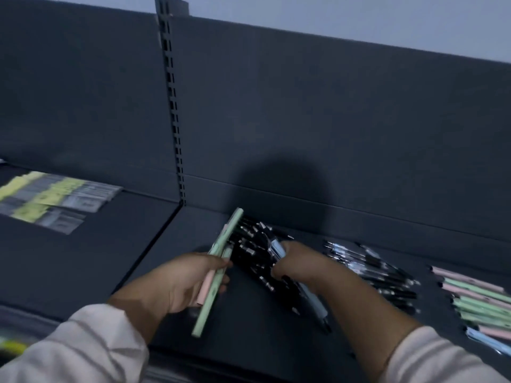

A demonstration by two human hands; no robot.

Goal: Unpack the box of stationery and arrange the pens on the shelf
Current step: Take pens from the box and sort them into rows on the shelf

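My left hand [185,280] grips a few pastel pens [218,261], green and pink, their far ends pointing up toward the back panel. My right hand [296,265] holds a light blue pen [278,248] over a pile of black pens [250,252] lying on the dark shelf [177,236]. Right of my hands lies a row of black and clear pens [367,265]. At the far right lie pastel green and pink pens [475,297] side by side, with a blue one at the near end. No box is in view.
Flat packets with yellow and grey labels [55,200] lie on the neighbouring shelf to the left. A slotted upright post [174,111] divides the two shelf bays. The dark back panel [331,120] rises behind the pens.
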